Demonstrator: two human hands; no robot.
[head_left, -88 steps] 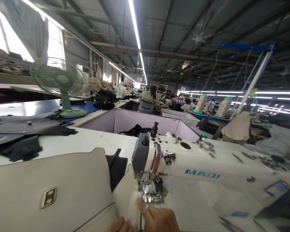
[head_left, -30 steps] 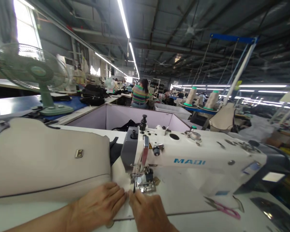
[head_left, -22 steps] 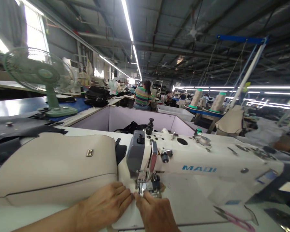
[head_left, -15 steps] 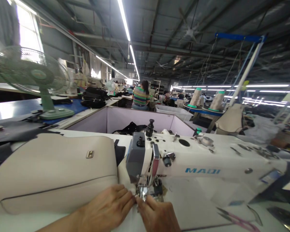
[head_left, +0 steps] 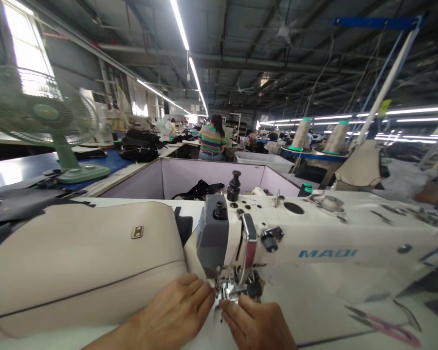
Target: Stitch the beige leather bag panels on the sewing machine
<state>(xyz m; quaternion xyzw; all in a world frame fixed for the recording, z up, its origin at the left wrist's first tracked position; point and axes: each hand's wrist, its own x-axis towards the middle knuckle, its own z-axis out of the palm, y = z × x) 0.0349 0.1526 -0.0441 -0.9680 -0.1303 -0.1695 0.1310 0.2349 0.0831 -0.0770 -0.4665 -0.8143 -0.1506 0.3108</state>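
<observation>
A cream leather bag (head_left: 91,248) with a small metal fitting (head_left: 137,232) and a dark seam line lies left of the sewing machine (head_left: 324,228). Its right side runs in beside the machine head. My left hand (head_left: 178,308), fingers curled together, pinches the bag's edge just left of the presser foot (head_left: 228,290). Close by on the right, my right hand (head_left: 259,323) has its fingers bent and pressed together, tips at the front of the presser foot. What lies under those fingertips is too small and hidden to make out.
Pink-handled scissors (head_left: 387,326) lie on the table at the right. A green fan (head_left: 63,141) stands on a blue surface at the left. Thread cones (head_left: 301,135) stand behind the machine. Beyond a lilac-walled bin (head_left: 204,175), a person in a striped top (head_left: 211,141) faces away.
The view has shifted, so the machine, scissors and hands appear farther right. Both hands keep their places at the presser foot, with little change in the fingers.
</observation>
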